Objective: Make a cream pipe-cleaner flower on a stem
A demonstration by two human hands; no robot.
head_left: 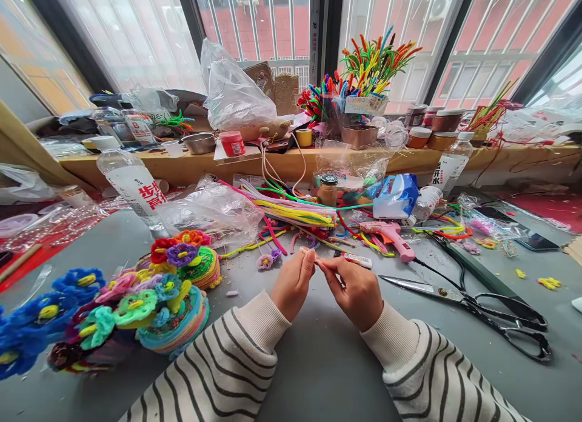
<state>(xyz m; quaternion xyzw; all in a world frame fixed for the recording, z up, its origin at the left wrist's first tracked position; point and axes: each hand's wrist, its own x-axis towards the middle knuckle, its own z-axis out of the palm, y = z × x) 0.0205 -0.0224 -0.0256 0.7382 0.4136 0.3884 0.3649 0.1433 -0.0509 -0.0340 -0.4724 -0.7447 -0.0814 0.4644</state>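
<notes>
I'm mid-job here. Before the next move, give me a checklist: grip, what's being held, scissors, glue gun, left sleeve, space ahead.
1. Grip: ok. Left hand and right hand meet at a small pale piece.
2. Identity of that piece: cannot tell; the hands hide part of it.
3. Scissors clear of both hands: ok, lying to the right.
4. Glue gun heat: cannot tell; it lies beyond the right hand.
5. Left sleeve clear of the striped flower base: cannot tell; their edges meet in this view.
6. Uncluttered space ahead: not ok; fuzzy stems lie heaped there.
</notes>
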